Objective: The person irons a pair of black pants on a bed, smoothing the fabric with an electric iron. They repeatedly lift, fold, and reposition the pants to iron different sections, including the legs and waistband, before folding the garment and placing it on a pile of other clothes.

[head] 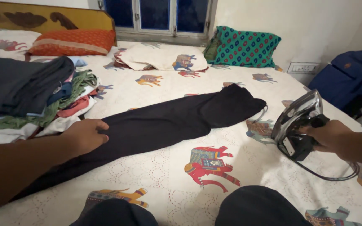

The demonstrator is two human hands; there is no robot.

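Across the middle of a bed (160, 175), on a cream sheet printed with colourful elephants, a dark folded garment (160, 121) lies stretched out in a long slanting band, its wider end pointing toward the far right. On the near left end of the garment rests the left hand (85, 134), palm down, its fingers (99, 125) pressed together and lightly curled against the cloth. To the right of the garment, well apart from it, the right hand (327, 136) holds a black electric iron (298, 124) by its handle, fingers wrapped tight round the grip; the iron is tilted up so its shiny soleplate faces the garment, and it does not touch the cloth. A black cord (327, 175) loops down from the iron onto the sheet. Left of the garment, just beside the left hand, sits a heap of mixed clothes (30, 94) in dark grey, green, red and white. Beyond the garment, toward the headboard, lie an orange pillow (74, 42), a cream printed pillow (160, 57) and a teal patterned pillow (246, 47), under a dark window (160, 14). Far right of the garment, off the bed, stands a blue bag (350, 77) beside a wall socket (303, 67). Nearer than the garment, the person's two dark-clad knees (256, 207) fill the lower edge.
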